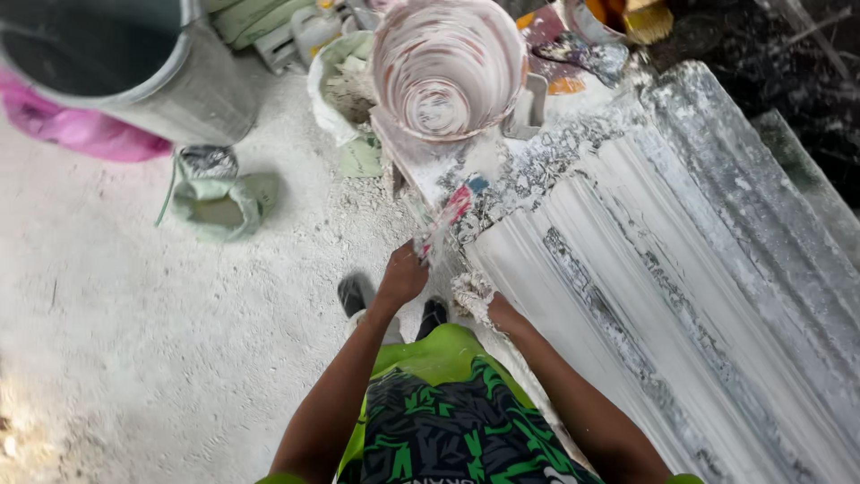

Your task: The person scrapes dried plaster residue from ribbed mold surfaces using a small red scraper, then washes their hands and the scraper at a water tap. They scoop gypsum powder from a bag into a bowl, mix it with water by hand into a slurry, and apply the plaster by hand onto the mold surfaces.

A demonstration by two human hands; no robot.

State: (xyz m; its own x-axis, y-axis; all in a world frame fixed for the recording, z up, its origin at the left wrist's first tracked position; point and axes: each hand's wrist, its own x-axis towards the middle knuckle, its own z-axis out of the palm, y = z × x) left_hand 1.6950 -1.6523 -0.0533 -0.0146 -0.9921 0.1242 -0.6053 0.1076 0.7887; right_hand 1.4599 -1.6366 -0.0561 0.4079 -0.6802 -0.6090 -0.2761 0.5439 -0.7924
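My left hand (403,273) grips the lower end of a flat plaster-smeared scraper (445,221) with red and blue patches, its blade angled up against the near end of a long white ribbed plaster mould (645,269). My right hand (479,300), coated in white plaster and holding a clump of pale fibre, presses on the mould's near corner. A bucket streaked with pink and white plaster (448,67) stands just beyond the mould's end.
A large grey drum (134,67) stands at the upper left over a pink sheet (81,130). A crumpled green sack (219,202) and an open sack of white powder (345,85) lie on the dusty white floor (134,341). My dark shoes (358,296) show below.
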